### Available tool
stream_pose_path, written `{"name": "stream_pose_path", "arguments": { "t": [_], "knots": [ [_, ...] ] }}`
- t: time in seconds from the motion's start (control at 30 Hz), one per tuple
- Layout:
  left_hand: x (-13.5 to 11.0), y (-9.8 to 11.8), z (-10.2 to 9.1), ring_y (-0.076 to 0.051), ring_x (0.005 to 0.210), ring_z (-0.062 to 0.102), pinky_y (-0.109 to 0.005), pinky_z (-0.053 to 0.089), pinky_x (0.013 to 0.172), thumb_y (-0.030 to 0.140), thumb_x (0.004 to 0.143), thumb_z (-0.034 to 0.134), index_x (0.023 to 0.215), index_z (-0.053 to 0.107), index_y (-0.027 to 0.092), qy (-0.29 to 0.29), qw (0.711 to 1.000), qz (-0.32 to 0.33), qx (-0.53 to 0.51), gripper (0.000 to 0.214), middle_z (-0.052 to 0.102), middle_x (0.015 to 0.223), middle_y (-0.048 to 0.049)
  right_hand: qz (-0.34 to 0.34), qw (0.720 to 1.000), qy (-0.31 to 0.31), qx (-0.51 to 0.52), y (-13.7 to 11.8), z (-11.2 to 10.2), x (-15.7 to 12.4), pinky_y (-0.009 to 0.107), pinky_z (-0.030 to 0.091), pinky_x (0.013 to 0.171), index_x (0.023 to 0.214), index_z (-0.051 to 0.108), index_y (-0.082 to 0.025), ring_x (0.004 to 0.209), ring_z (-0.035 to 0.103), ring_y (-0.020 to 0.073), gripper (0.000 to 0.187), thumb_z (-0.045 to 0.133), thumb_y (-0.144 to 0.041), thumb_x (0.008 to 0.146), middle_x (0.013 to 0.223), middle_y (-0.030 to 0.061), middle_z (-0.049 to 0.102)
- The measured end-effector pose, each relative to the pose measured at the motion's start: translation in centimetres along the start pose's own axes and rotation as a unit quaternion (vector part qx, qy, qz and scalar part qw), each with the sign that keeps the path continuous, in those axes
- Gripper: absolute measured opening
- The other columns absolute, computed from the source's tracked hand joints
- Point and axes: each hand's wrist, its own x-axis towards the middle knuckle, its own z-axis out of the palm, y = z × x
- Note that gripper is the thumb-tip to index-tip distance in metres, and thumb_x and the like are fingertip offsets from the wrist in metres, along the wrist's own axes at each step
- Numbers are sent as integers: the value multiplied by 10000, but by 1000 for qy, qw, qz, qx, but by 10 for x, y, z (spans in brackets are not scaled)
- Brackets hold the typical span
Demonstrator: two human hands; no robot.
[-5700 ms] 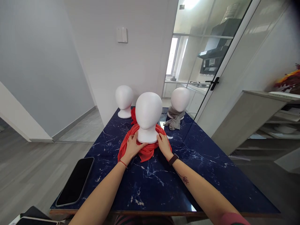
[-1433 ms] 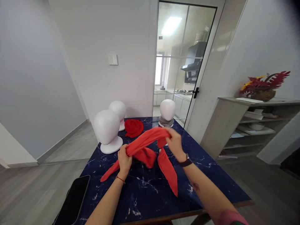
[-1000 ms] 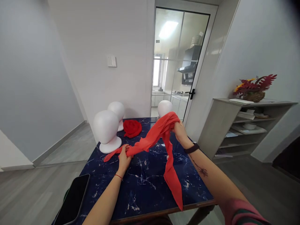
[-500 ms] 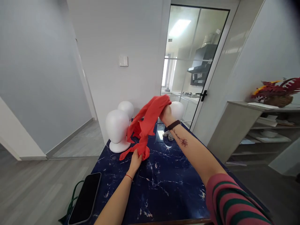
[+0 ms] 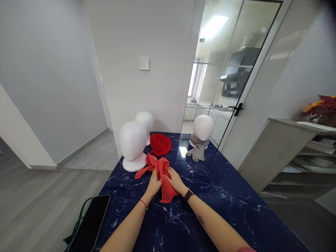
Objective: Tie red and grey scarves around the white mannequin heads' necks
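Observation:
Bunched on the dark blue marbled table (image 5: 210,199) lies a coral-red scarf (image 5: 168,190). My left hand (image 5: 154,183) is closed on its left part, and my right hand (image 5: 176,181) grips it from the right. Some fingertips are hidden in the folds. A bare white mannequin head (image 5: 132,141) stands just beyond my left hand, with a second white head (image 5: 145,120) partly behind it. Behind the scarf rests a darker red bundle of cloth (image 5: 160,144). At the back right, a third mannequin head (image 5: 204,126) wears a knotted grey scarf (image 5: 197,151) round its neck.
A black tablet-like device (image 5: 89,224) lies at the table's left edge, with a green cord (image 5: 78,220) beside it. A glass door (image 5: 220,70) stands behind the table. To the right is a shelf unit (image 5: 294,150) with papers and red-yellow decoration on top.
My right hand has come down from its raised position, and the scarf that hung between my hands is now gathered on the table. The view has turned slightly, uncovering the red bundle and grey scarf.

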Motion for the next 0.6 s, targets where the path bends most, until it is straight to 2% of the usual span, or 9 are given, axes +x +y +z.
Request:
{"name": "stream_pose_path", "arguments": {
  "t": [0.07, 0.13, 0.23, 0.3, 0.37, 0.5, 0.6],
  "knots": [
    [-1, -1, -1, -244, 1234, 417, -470, 278, 1066, 117, 737, 469, 1258, 408, 159, 30, 998, -6, 55, 526, 472, 1293, -130, 21, 998, -7, -64, 5, 4, 8, 357, 424, 886, 1143, 553, -205, 1057, 522, 228, 305, 482, -312, 867, 1142, 108, 566],
    [-2, 1, -3, -261, 1253, 381, -494, 262, 1069, 118, 749, 465, 1253, 405, 144, 60, 991, -3, 121, 509, 445, 1292, -146, 48, 992, 3, -116, 8, 6, 19, 380, 434, 849, 1118, 560, -187, 1043, 523, 253, 292, 490, -310, 862, 1126, 127, 567],
    [-6, 11, -7, -263, 1294, 311, -482, 250, 1082, 183, 786, 495, 1269, 389, 163, 41, 979, 43, 195, 495, 366, 1341, -141, 81, 990, 39, -111, 12, 7, 31, 390, 440, 814, 1072, 571, -165, 1009, 533, 261, 264, 490, -289, 852, 1096, 140, 573],
    [-10, 19, -7, -247, 1270, 341, -452, 282, 1073, 211, 784, 526, 1234, 424, 198, -14, 973, 77, 216, 462, 376, 1315, -112, 78, 994, 62, -35, 14, 6, 33, 367, 440, 808, 1009, 589, -167, 953, 553, 236, 221, 500, -269, 833, 1030, 111, 597],
    [-12, 24, -6, -223, 1183, 430, -415, 346, 1033, 195, 771, 539, 1165, 476, 216, -64, 969, 81, 225, 399, 418, 1235, -87, 62, 991, 83, 81, 15, 2, 32, 340, 444, 799, 968, 598, -173, 880, 571, 205, 203, 519, -273, 810, 958, 71, 621],
    [-11, 22, -3, -180, 964, 544, -368, 439, 913, 155, 770, 512, 1060, 525, 211, -116, 966, 43, 228, 296, 483, 1060, -56, 52, 944, 130, 298, 13, -7, 29, 311, 448, 828, 1035, 579, -189, 899, 588, 180, 277, 528, -335, 805, 998, 48, 638],
    [-8, 18, -5, -185, 939, 545, -353, 436, 880, 172, 789, 502, 1050, 526, 205, -128, 964, 39, 228, 265, 535, 1007, -53, 89, 912, 186, 355, 15, -7, 30, 302, 449, 830, 999, 581, -187, 902, 595, 180, 278, 526, -379, 806, 981, 55, 643]
  ]
}}
